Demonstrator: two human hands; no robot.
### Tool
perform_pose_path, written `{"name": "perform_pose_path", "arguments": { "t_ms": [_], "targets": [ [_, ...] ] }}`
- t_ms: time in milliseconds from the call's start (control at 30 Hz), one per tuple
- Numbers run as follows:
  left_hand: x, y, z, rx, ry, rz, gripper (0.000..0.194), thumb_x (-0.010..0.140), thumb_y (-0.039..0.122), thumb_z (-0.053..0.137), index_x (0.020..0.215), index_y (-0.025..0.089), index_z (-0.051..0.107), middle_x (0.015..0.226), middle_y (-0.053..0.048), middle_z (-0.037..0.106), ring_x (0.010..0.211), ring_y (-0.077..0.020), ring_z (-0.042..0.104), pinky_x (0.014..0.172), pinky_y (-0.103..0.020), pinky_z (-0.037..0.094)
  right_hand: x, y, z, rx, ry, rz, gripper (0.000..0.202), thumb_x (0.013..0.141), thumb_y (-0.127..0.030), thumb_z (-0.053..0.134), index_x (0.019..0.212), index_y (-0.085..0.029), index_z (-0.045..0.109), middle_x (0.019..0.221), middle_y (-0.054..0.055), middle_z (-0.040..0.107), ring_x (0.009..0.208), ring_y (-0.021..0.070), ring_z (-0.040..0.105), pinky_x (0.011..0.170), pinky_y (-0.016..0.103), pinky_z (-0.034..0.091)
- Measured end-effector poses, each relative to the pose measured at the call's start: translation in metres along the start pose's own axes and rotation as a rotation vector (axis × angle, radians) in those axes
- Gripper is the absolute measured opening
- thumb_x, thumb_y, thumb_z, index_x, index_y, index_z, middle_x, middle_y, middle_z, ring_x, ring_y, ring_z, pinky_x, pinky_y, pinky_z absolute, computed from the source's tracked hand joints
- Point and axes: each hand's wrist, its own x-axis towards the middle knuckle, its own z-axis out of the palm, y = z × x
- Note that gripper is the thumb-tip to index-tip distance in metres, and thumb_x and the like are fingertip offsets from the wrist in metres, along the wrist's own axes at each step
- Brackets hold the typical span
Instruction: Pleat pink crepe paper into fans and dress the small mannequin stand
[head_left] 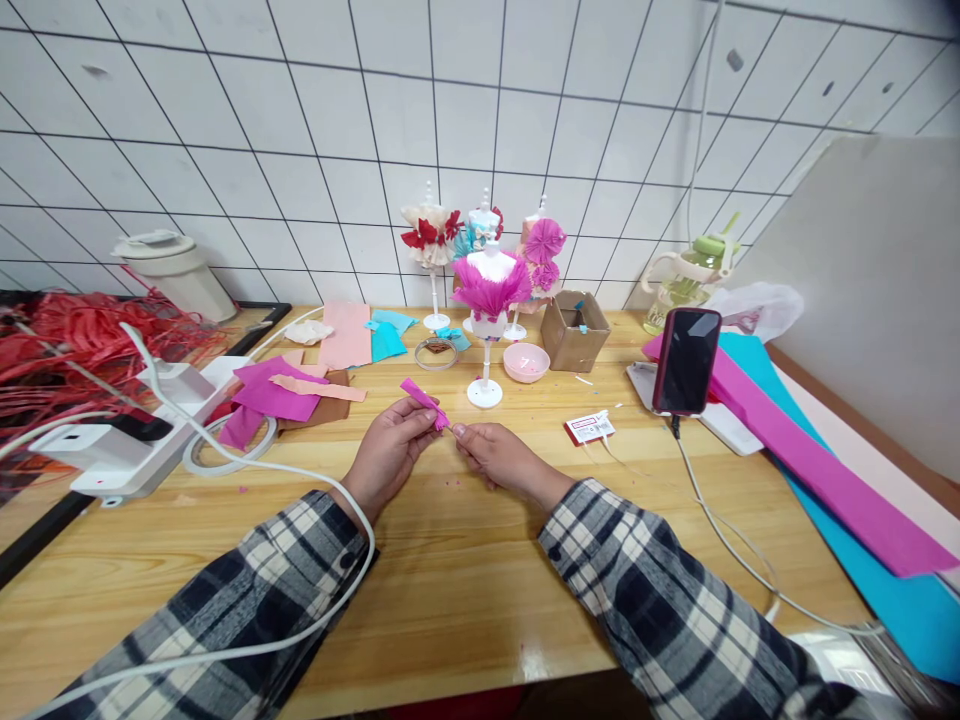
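Observation:
My left hand (pixel 397 445) pinches a narrow strip of magenta crepe paper (pixel 421 396) between thumb and fingers. The strip's near end looks gathered and frilled. Close to that end, my right hand (pixel 499 455) is closed with thumb and finger together, and a thin pale bit shows at its fingertips, too small to name. Just beyond the hands stands a small white mannequin (pixel 486 390) wearing a ruffle of magenta paper (pixel 491 287). Tiny pink scraps lie on the table below my hands.
Behind are more mannequins in paper dresses (pixel 433 240), a pink bowl (pixel 526 362) and a cardboard box (pixel 575 332). Paper pieces (pixel 277 388) and a power strip (pixel 142 450) lie left. A white cable (pixel 352 560) crosses my left sleeve. A phone (pixel 686 360) and paper sheets (pixel 825 450) are right.

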Motion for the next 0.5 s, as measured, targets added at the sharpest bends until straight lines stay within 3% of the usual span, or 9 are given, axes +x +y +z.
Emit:
{"name": "perform_pose_path", "arguments": {
  "t_ms": [500],
  "targets": [
    [0.0021, -0.0002, -0.0005, -0.035, 0.069, -0.004, 0.021, 0.065, 0.017, 0.079, 0.08, 0.013, 0.066, 0.08, -0.003, 0.071, 0.074, -0.0106, 0.065, 0.078, -0.024, 0.052, 0.0029, 0.0044, 0.0014, 0.036, 0.063, 0.005, 0.041, 0.093, -0.053, 0.038, 0.07, -0.02, 0.044, 0.049, -0.007, 0.037, 0.038, 0.0077, 0.032, 0.032, 0.017, 0.031]
  ]
}}
